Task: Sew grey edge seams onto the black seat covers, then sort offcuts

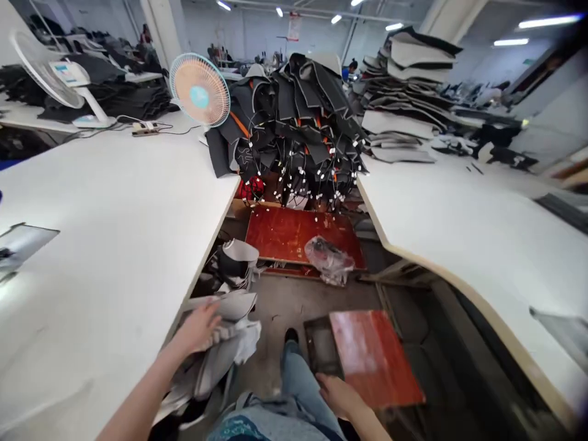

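Denim-clad legs (294,392) fill the bottom of the view, one dark shoe (291,335) planted on the concrete floor (285,300) between two tabletops. Resting on the right thigh, the right hand (339,395) lies flat and released, fingers loose, holding nothing; it sits just beside the near edge of a reddish-brown board (374,358) that lies low at the person's right.

Out to the left, the left hand (201,327) reaches down past the edge of the white tabletop (105,245) and rests on a bundle of grey fabric pieces (227,343) stacked below that edge. Its fingers curl over the top piece, though I cannot tell whether they actually pinch it or only press on it. More grey and black pieces (234,257) lie heaped further along under the same edge.

Ahead on the floor sits a second red board (285,233) with a crumpled clear plastic bag (328,260) on its near right corner. Behind it rises a big pile of dark cut pieces (289,128) with orange trim and many small white tags hanging down. A small fan (199,90) stands on the left tabletop beside that pile, and a larger white fan (55,79) stands well apart to the left. On the right tabletop (459,226), a tall stack of grey panels (404,92) sits at the far end.
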### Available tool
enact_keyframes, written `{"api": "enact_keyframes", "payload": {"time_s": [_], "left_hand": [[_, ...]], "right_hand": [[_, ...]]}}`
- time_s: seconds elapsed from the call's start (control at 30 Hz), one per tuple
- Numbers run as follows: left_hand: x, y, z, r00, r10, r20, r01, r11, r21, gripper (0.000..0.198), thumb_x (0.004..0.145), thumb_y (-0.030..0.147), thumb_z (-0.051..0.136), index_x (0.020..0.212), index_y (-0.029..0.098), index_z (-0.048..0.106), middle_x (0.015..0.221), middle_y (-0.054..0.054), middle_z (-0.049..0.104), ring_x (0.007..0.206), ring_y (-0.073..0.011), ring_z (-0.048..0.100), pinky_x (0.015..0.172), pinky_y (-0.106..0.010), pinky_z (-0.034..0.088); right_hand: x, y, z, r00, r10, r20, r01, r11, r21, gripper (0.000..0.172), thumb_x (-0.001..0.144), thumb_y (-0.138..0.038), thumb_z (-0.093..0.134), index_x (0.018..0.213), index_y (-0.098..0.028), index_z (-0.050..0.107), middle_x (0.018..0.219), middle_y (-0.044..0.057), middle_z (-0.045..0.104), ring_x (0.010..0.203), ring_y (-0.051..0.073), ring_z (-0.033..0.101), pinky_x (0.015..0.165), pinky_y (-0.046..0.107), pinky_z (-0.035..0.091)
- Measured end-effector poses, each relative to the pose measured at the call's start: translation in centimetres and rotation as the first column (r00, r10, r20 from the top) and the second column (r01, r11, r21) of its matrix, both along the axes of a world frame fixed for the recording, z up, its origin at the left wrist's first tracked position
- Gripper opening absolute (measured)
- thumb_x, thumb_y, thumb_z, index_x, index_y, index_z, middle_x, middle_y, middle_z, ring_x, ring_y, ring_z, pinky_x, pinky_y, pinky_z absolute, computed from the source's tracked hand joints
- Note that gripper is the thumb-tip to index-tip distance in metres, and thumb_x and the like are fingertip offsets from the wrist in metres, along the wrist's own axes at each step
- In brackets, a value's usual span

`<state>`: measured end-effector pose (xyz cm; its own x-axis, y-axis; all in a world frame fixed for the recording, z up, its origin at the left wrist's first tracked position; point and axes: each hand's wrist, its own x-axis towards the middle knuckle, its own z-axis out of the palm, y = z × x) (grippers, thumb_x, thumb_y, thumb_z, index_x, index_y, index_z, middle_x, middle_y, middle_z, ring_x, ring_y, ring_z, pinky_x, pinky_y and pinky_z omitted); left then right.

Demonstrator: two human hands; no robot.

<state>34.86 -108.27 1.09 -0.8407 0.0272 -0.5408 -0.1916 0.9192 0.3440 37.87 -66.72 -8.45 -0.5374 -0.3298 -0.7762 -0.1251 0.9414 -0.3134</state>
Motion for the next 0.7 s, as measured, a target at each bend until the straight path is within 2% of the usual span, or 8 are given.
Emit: {"api": "enact_keyframes", "payload": {"time_s": [0.07,0.17,0.27,0.37,0.43,0.53,0.63,0.7], "left_hand": [[-6.8,-1.1,-0.5,0.98,0.097,-0.175,-0.132,0.97,-0.203,0.057,0.094,0.03,0.034,0.145,0.007,0.044,0.154,-0.022,0.031,0.143,-0.0344,0.03,0.115,-0.048,0.03],[-14.2,-3.4,-0.8,0.942,0.154,-0.298,-0.273,0.867,-0.416,0.059,0.093,0.034,0.039,0.147,0.01,0.041,0.157,-0.022,0.02,0.145,-0.0418,0.018,0.114,-0.054,0.026],[-19.8,-6.4,-0.5,0.935,0.287,-0.208,-0.352,0.821,-0.45,0.066,0.093,0.045,0.04,0.151,0.014,0.033,0.16,-0.022,0.011,0.147,-0.042,0.01,0.115,-0.055,0.022],[-26.1,-10.1,-0.4,0.885,0.436,-0.165,-0.463,0.779,-0.423,0.073,0.094,0.055,0.034,0.154,0.016,0.023,0.16,-0.022,0.001,0.147,-0.0414,0.003,0.116,-0.056,0.018],[-31.4,-12.6,-0.8,0.86,0.465,-0.209,-0.509,0.764,-0.396,0.076,0.094,0.057,0.032,0.155,0.014,0.02,0.16,-0.023,-0.003,0.147,-0.0418,-0.003,0.116,-0.057,0.015],[-40.7,-15.8,-2.0,0.842,0.422,-0.336,-0.526,0.782,-0.335,0.077,0.094,0.055,0.029,0.155,0.009,0.018,0.159,-0.025,-0.005,0.146,-0.0413,-0.008,0.117,-0.057,0.011],[-49.5,-18.2,-3.9,0.799,0.409,-0.44,-0.553,0.786,-0.275,0.075,0.095,0.052,0.028,0.154,0.008,0.018,0.159,-0.025,-0.006,0.147,-0.0396,-0.01,0.118,-0.056,0.009],[-53.6,-19.5,-5.4,0.779,0.439,-0.448,-0.583,0.77,-0.259,0.073,0.096,0.051,0.028,0.154,0.008,0.018,0.159,-0.024,-0.006,0.147,-0.0377,-0.01,0.119,-0.054,0.009]], "right_hand": [[-8.8,1.1,0.7,0.994,0.101,-0.04,-0.097,0.992,0.083,0.051,0.085,-0.019,0.043,0.133,-0.017,0.059,0.121,0.017,0.066,0.115,0.032,0.062,0.096,0.044,0.05],[-20.9,1.1,1.9,0.961,0.26,-0.099,-0.241,0.956,0.168,0.049,0.085,-0.014,0.04,0.13,-0.015,0.059,0.117,0.018,0.066,0.112,0.033,0.063,0.093,0.045,0.05],[-30.8,-0.8,2.4,0.929,0.358,-0.095,-0.342,0.928,0.148,0.046,0.087,-0.015,0.042,0.129,-0.016,0.06,0.119,0.019,0.065,0.111,0.034,0.063,0.094,0.046,0.049],[-38.5,-3.5,1.7,0.912,0.409,-0.028,-0.408,0.912,0.053,0.047,0.088,-0.019,0.044,0.133,-0.019,0.058,0.123,0.019,0.064,0.113,0.033,0.062,0.095,0.044,0.049],[-42.8,-4.9,0.5,0.914,0.407,0.008,-0.407,0.914,-0.013,0.049,0.088,-0.021,0.045,0.135,-0.019,0.056,0.128,0.018,0.061,0.118,0.032,0.059,0.099,0.044,0.046],[-49.2,-6.3,-2.4,0.948,0.299,0.107,-0.284,0.95,-0.128,0.05,0.089,-0.024,0.044,0.137,-0.016,0.055,0.131,0.016,0.06,0.121,0.027,0.058,0.103,0.038,0.044],[-57.1,-8.5,-6.6,0.964,0.169,0.206,-0.114,0.96,-0.255,0.045,0.09,-0.028,0.042,0.128,-0.014,0.063,0.121,0.012,0.067,0.109,0.021,0.065,0.096,0.032,0.049],[-63.7,-11.6,-10.3,0.984,0.093,0.151,-0.03,0.927,-0.374,0.039,0.088,-0.034,0.045,0.11,-0.015,0.071,0.107,0.011,0.072,0.097,0.023,0.068,0.09,0.035,0.051]]}}
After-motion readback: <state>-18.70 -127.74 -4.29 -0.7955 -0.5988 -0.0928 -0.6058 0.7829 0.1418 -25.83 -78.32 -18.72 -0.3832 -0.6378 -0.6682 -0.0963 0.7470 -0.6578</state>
